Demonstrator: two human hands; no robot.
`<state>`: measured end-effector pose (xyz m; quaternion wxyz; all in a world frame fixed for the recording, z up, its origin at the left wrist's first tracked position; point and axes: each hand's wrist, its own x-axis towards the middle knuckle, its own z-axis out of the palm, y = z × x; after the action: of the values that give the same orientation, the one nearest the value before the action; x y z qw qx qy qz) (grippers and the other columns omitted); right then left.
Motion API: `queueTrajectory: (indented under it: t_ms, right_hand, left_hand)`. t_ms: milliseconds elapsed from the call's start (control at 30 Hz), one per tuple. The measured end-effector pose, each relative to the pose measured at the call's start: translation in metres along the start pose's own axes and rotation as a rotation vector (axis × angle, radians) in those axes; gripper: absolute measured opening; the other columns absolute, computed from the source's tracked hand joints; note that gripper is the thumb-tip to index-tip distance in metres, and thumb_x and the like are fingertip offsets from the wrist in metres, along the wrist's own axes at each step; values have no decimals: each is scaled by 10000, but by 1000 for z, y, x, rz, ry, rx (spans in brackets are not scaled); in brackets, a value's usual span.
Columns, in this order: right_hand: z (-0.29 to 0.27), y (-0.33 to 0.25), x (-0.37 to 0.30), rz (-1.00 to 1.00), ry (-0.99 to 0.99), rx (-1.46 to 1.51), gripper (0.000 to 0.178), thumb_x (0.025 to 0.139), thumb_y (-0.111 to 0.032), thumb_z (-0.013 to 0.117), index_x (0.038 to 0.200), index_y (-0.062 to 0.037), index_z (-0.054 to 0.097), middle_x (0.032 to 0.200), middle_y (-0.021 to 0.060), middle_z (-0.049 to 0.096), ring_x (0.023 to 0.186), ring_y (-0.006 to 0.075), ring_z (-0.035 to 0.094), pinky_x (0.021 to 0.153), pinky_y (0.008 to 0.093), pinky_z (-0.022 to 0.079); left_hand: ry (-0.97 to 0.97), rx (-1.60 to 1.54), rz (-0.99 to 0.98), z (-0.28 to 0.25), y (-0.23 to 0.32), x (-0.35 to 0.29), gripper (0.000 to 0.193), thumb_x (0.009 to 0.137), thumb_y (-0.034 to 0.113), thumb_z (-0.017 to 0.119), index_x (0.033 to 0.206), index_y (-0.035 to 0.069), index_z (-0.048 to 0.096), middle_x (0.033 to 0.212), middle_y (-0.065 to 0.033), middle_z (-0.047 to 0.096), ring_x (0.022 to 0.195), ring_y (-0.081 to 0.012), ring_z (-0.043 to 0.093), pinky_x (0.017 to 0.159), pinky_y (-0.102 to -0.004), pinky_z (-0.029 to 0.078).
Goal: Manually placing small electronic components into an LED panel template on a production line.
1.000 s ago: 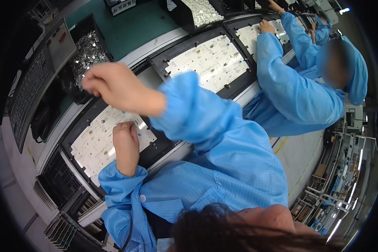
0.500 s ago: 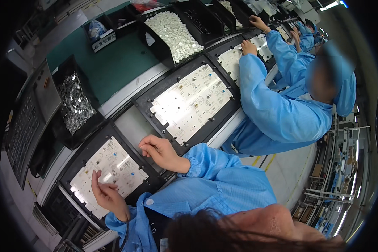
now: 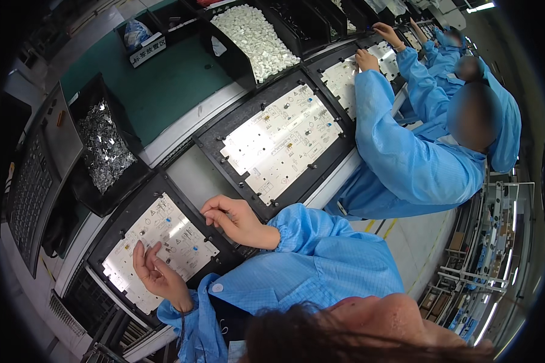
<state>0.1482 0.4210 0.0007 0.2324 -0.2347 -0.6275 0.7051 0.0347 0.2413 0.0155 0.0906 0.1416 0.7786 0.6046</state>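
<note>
Over the near white circuit board [image 3: 184,236], which lies in a black frame, is my left hand [image 3: 158,275]. Its fingers are loosely bent and apart, and nothing shows between them. My right hand [image 3: 239,222] hovers by the right edge of that frame, near the gap before the second frame. Its thumb and fingers are pinched together; whatever they hold, if anything, is hidden. Small blue and dark parts stand on the board. A second white board [image 3: 281,142] sits in its own black frame farther along the line.
A black bin of shiny metal pieces [image 3: 106,148] stands beyond the near board, beside a keyboard [image 3: 33,190]. A bin of white parts [image 3: 254,39] is at the back. To the right, a co-worker in blue [image 3: 415,145] reaches over another board [image 3: 343,85].
The fingers of my left hand have bent and spread a little over the near board. My right hand keeps its pinch in almost the same place. The view has shifted slightly.
</note>
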Motion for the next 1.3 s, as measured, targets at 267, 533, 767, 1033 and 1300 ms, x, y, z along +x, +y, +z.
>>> queueTrajectory:
  t_ms: [267, 533, 767, 1033, 1300]
  right_hand:
    - [2, -2, -1, -16, 41, -36, 103, 967, -22, 537, 1025, -1, 619, 750, 52, 636, 674, 94, 611, 590, 237, 476]
    - [2, -5, 0, -18, 32, -55, 97, 967, -24, 543, 1022, 6, 617, 751, 52, 639, 678, 93, 617, 588, 233, 482]
    - [2, -7, 1, -22, 32, -36, 92, 969, -19, 545, 1018, 11, 617, 758, 52, 641, 680, 95, 617, 590, 234, 486]
    - [5, -4, 0, -29, 49, -50, 91, 969, -22, 550, 1010, 15, 621, 759, 53, 639, 686, 93, 616, 595, 235, 484]
    - [2, 2, 1, 51, 35, -50, 106, 991, -76, 560, 1039, 4, 611, 809, 26, 635, 740, 59, 590, 642, 210, 465]
  left_hand:
    - [-6, 115, 122, -1, 10, 2, 379, 937, -57, 451, 1312, -37, 507, 1443, -161, 397, 948, -181, 623, 819, -260, 488]
    - [-37, 197, 176, -6, -2, 2, 331, 964, 18, 478, 1290, -2, 532, 1441, -141, 383, 936, -171, 603, 754, -263, 503]
    - [-3, 263, 159, -7, 2, 1, 330, 946, 1, 489, 1264, 13, 576, 1297, -112, 447, 882, -141, 555, 715, -252, 473]
    - [34, 222, 112, -9, 3, 1, 375, 884, -69, 521, 1243, 9, 597, 1149, -62, 438, 847, -100, 466, 730, -218, 396]
    - [23, 213, 109, -13, -4, 0, 333, 923, -11, 519, 1249, 1, 586, 1219, -84, 441, 863, -116, 522, 754, -240, 466]
